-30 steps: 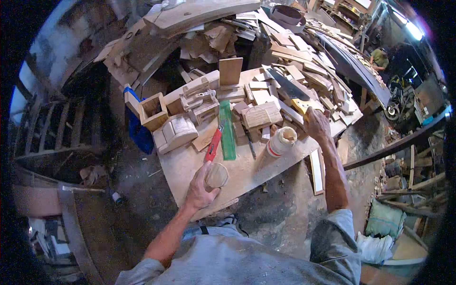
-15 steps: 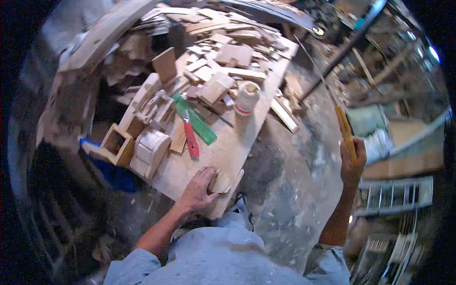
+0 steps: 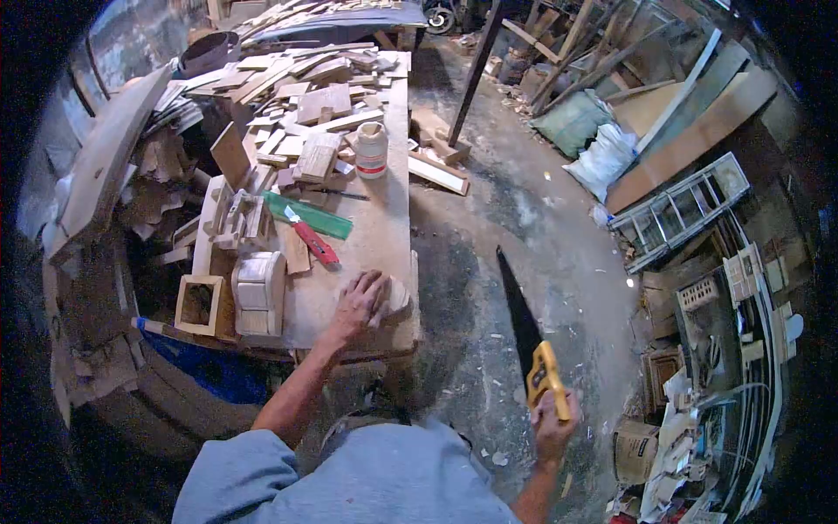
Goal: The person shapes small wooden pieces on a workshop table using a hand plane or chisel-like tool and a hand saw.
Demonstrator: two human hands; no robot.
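My right hand (image 3: 552, 426) is closed around the yellow handle of a handsaw (image 3: 522, 327). The saw's dark blade points forward over the floor, to the right of the workbench (image 3: 325, 307). At the bench's near right corner, my left hand (image 3: 361, 301) grips a small wooden piece with a rounded end (image 3: 397, 295) and holds it on the top. Just beyond that hand lies a red utility knife (image 3: 314, 242), its blade out, partly over a green strip (image 3: 327, 222). Two wooden assemblies, a rounded one (image 3: 259, 293) and a square open frame (image 3: 201, 306), stand to the left.
A white bottle (image 3: 371, 150) stands near the bench's right edge. Behind it, offcuts (image 3: 323, 105) are heaped. A dark post (image 3: 476, 79) rises beyond the bench. On the right are a white sack (image 3: 604, 162), a ladder-like frame (image 3: 679, 214) and piled scraps.
My right hand has brought the saw down and inward from the far right. The view has turned, shifting the bench leftward. My left hand stays on the wooden piece.
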